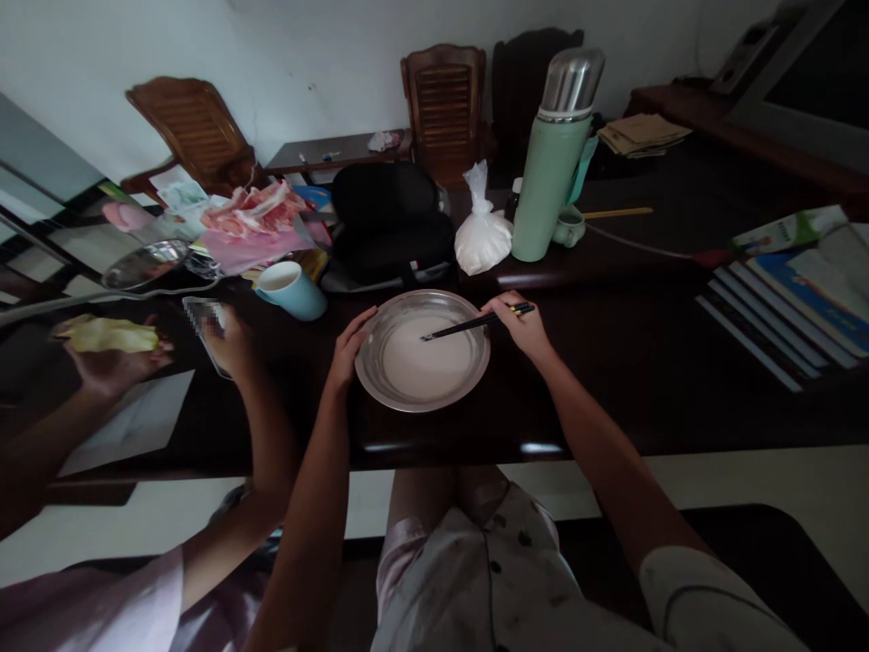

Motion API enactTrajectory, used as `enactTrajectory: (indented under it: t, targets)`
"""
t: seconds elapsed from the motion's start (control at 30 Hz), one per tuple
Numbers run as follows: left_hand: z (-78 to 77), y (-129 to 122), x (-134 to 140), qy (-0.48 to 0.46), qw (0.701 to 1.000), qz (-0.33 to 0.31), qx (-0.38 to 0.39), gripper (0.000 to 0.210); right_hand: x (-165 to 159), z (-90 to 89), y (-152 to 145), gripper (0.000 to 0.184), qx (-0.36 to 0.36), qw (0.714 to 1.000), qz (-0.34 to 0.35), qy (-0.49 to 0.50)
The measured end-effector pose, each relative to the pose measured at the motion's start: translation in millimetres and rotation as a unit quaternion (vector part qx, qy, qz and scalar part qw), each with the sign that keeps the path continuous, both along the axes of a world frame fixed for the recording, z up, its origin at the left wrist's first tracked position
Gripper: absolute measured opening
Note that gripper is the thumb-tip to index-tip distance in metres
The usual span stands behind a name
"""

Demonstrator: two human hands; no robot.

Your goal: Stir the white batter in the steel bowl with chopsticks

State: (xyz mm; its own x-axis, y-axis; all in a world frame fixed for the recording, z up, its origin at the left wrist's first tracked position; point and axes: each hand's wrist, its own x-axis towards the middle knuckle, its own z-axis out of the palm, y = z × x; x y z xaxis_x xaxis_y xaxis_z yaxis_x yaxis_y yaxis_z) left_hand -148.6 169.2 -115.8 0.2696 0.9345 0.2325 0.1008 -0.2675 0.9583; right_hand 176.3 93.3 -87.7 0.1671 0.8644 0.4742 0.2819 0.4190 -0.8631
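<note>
A shallow metal bowl (367,369) stands on the dark table in front of me, with a whitish, smooth-looking mixture (414,358) inside. My left hand (349,346) holds the bowl's left rim, fingers along the outer edge. Black chopsticks (465,324) are gripped in my right hand (521,326) over the right rim. They slant down to the left, and their tips, coated in white, are at the mixture. A tied clear plastic bag of white powder (483,237) sits behind the bowl. Beside that bag rises a tall green thermos (551,186) with a steel cap.
A light blue mug (291,290) and a black bag (388,222) are behind the bowl. Stacked books (801,308) lie at right. To my left, another person's hands hold a yellow food item (112,335) and a phone (205,326). A steel basin (146,264) stands farther back.
</note>
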Motion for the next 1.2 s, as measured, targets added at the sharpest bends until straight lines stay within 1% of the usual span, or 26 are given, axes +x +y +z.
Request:
enactTrajectory:
  t: [0.1,0.17,0.27,0.33,0.43,0.5,0.57,0.67,0.73,0.8,0.93,1.0,1.1,1.2]
  targets:
    - [0.6,-1,0,0.007,1.000,0.002,-0.007,0.054,6,2.7,0,0.040,-0.027,0.996,-0.009,0.081]
    - [0.7,0,-1,0.010,1.000,0.005,-0.008,0.055,7,4.8,-1,0.043,-0.044,0.994,0.009,0.104]
    - [-0.4,0,-1,0.010,1.000,0.007,-0.012,0.056,2,6.4,-3,0.044,-0.065,0.993,0.053,0.082]
    - [-1.6,1,-2,0.010,1.000,0.007,-0.016,0.058,-4,6.1,-4,0.044,-0.060,0.995,0.072,0.035]
    - [-2.7,2,-2,0.008,1.000,0.009,-0.017,0.058,-10,4.1,-4,0.044,-0.033,0.996,0.074,-0.037]
    - [-2.0,1,-1,0.008,1.000,0.011,-0.014,0.057,-9,2.5,-3,0.042,-0.019,0.997,0.054,-0.054]
    - [-0.1,0,0,0.004,1.000,0.012,-0.016,0.057,-4,1.6,-1,0.039,-0.012,0.999,0.018,-0.044]
    - [3.2,-1,2,-0.001,1.000,0.013,-0.021,0.058,6,2.6,1,0.039,-0.025,0.999,-0.023,0.030]
    - [4.9,-2,2,0.004,1.000,0.016,-0.016,0.060,11,4.3,1,0.041,-0.037,0.995,-0.025,0.084]
    - [5.8,-2,2,0.011,1.000,0.018,-0.011,0.061,11,6.0,0,0.042,-0.051,0.994,-0.002,0.102]
    - [4.8,-2,1,0.017,1.000,0.014,-0.012,0.059,-1,5.5,-3,0.045,-0.087,0.990,0.079,0.083]
    - [3.3,-2,1,0.015,1.000,0.012,-0.010,0.058,-8,3.4,-4,0.044,-0.077,0.991,0.098,0.049]
    - [0.5,-1,0,0.011,1.000,0.007,-0.010,0.058,-13,0.0,-3,0.039,-0.038,0.995,0.089,-0.002]
    - [-1.3,1,-1,0.015,1.000,0.007,-0.010,0.060,-7,-0.6,-1,0.035,-0.020,0.999,0.046,0.000]
